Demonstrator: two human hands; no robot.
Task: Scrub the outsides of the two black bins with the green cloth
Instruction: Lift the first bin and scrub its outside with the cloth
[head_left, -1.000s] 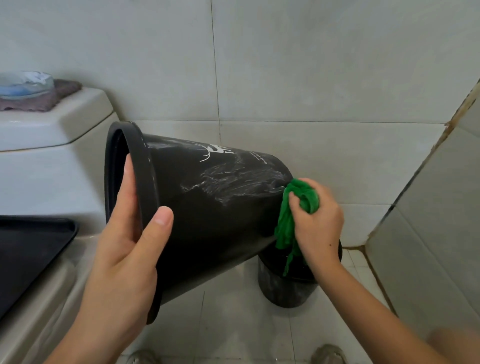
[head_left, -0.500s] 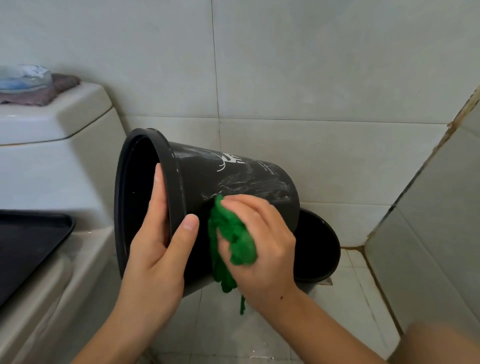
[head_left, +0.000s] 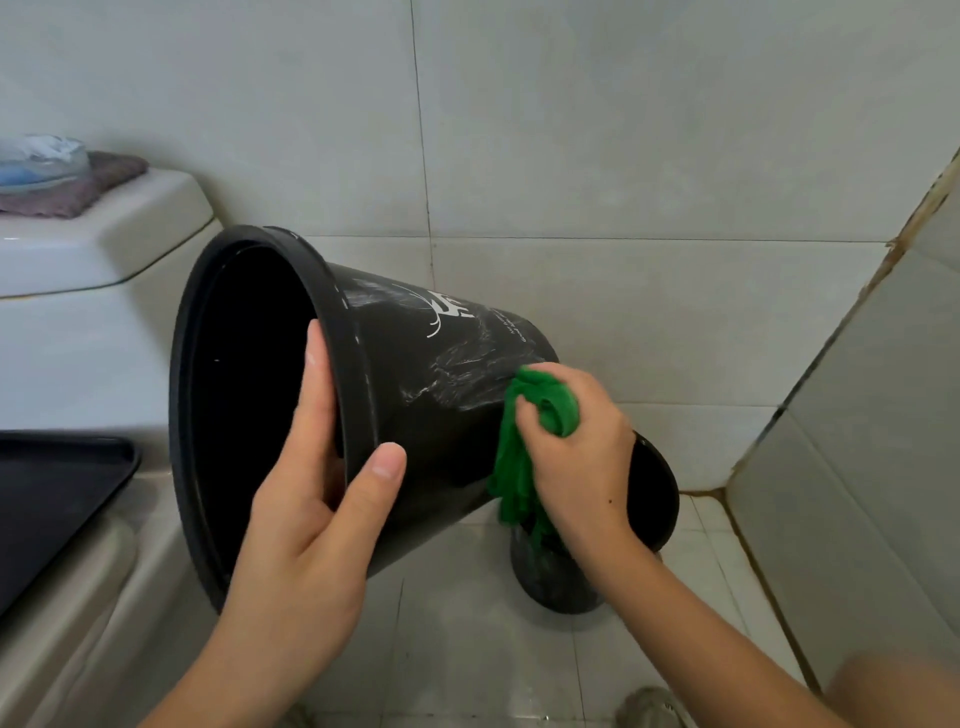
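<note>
A: Bin (head_left: 415, 415) first: where is it, and who has it?

B: It is held up off the floor, tipped on its side with the open mouth facing left. The left hand (head_left: 306, 525) has the grip on the rim: fingers curled inside the mouth, thumb pressed on the outer wall.

A: And the cloth?

B: The cloth (head_left: 524, 441) is green and bunched in the right hand (head_left: 582, 457), whose fingers are curled tight around it. That hand presses the cloth against the bin's outer wall, near its base end. A loose tail of cloth hangs down below the hand.

A: What does the wall look like there?

B: Whitish streaks run across the black surface between the rim and the cloth, next to a white printed logo.

A: The other bin?

B: The second bin (head_left: 649, 499) stands upright on the tiled floor (head_left: 467, 649), right behind and below the right hand, partly hidden by the wrist and the cloth.

A: Anything further out?

B: A white toilet tank (head_left: 93, 249) is on the left, with a folded towel (head_left: 88, 187) on its lid and a bluish thing on top that I cannot make out. A black tray (head_left: 47, 499) lies lower left. Pale wall tiles are behind.
</note>
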